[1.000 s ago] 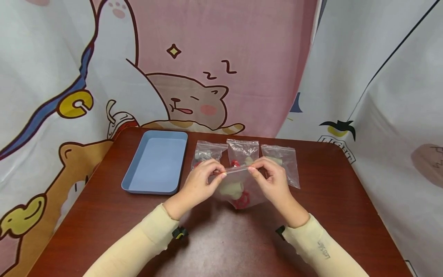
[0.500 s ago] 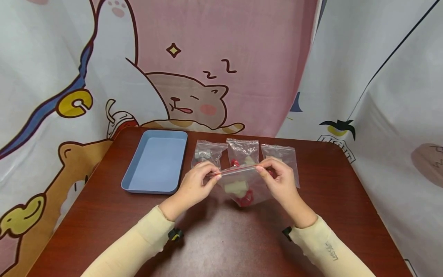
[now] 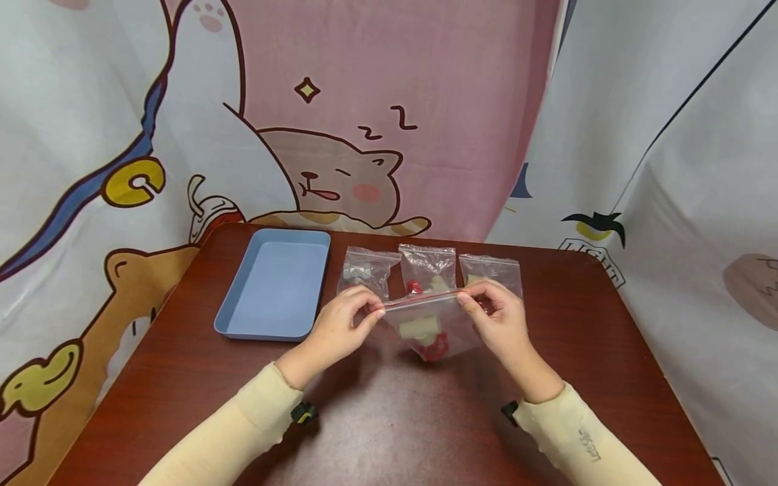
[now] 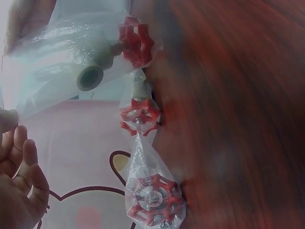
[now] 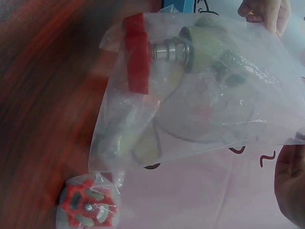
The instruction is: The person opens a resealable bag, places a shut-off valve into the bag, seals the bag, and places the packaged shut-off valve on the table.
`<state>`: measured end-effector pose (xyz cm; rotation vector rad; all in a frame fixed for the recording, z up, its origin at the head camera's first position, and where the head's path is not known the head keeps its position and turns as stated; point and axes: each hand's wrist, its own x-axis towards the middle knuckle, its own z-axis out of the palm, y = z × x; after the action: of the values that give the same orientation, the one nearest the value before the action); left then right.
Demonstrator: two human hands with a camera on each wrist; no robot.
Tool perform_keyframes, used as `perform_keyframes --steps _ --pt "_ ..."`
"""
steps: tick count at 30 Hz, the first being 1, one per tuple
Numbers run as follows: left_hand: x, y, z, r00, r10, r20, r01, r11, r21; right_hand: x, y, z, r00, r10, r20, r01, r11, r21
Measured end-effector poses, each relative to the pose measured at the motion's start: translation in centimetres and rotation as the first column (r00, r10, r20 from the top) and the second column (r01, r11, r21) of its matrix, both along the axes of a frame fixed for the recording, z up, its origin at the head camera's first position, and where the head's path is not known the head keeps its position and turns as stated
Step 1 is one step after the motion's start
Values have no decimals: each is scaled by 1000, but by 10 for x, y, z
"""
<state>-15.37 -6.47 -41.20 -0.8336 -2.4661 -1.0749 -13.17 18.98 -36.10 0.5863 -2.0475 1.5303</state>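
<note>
A clear zip-lock bag (image 3: 458, 327) hangs between my hands above the table, its red-lined top edge stretched nearly level. My left hand (image 3: 340, 326) pinches one end of that edge between thumb and fingers. At the opposite end, my right hand (image 3: 500, 322) pinches it the same way. Inside lies a pale green valve (image 3: 419, 328) with a red handwheel (image 5: 137, 55), joined by a metal stem in the right wrist view. I cannot tell whether the bag's mouth is sealed.
Behind the held bag, three more zip-lock bags lie in a row: a left one (image 3: 379, 260), a middle one (image 3: 427, 258) and a right one (image 3: 501, 271), with valve parts inside. A blue tray (image 3: 221, 322) stands left on the brown table (image 3: 401, 418). Printed curtains (image 3: 462, 121) surround it.
My hands have spread apart, the right moving rightward and the left slightly leftward. The bag's top edge now shows longer between them, and the valve has shifted a little right.
</note>
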Motion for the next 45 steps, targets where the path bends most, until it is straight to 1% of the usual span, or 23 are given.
perform_keyframes --steps 8,11,15,19,21,22,24,26,32,35,38,40,41,43,45 --pt "0 -1 0 1000 -10 9 10 1000 4 2 3 0 1000 -11 -3 11 1000 -25" --pt "-1 -1 -1 1000 -12 8 12 1000 4 3 4 2 1000 -9 11 9 1000 -15" --pt "0 0 -1 1000 -11 26 11 1000 14 5 6 2 999 -6 37 6 1000 -10" --pt "1 3 -1 999 8 50 -10 999 47 1 9 -7 998 -22 66 24 999 -40" --pt "1 4 0 998 24 60 -27 998 59 2 9 -7 996 -33 80 37 998 -53" --pt "1 5 -1 998 32 62 -36 997 62 2 9 -6 997 -34 75 39 998 -58" --pt "1 7 -2 997 43 68 -47 997 64 6 6 -1 996 -43 75 47 997 -59" --pt "1 7 -3 997 41 69 -46 996 71 8 4 2 997 -35 61 40 997 -70" --pt "0 7 -4 997 25 74 -32 994 102 8 4 2 999 -1 41 5 995 -103" --pt "0 4 -3 994 18 109 -33 991 131 7 6 3 1000 5 18 -3 996 -89" --pt "-2 -5 -3 988 18 153 -43 986 161 6 12 4 1000 -8 10 8 997 -75" --pt "-5 -17 -4 983 47 177 -75 986 151 5 18 6 1000 -26 2 26 997 -68" --pt "-7 -25 -4 979 72 191 -100 985 139 5 22 7 999 -38 2 38 997 -65" --pt "-10 -43 -3 966 149 213 -169 982 83 4 30 9 997 -69 -14 69 996 -49" --pt "-13 -64 -3 944 242 226 -251 968 14 3 39 11 994 -106 -34 104 994 -37"
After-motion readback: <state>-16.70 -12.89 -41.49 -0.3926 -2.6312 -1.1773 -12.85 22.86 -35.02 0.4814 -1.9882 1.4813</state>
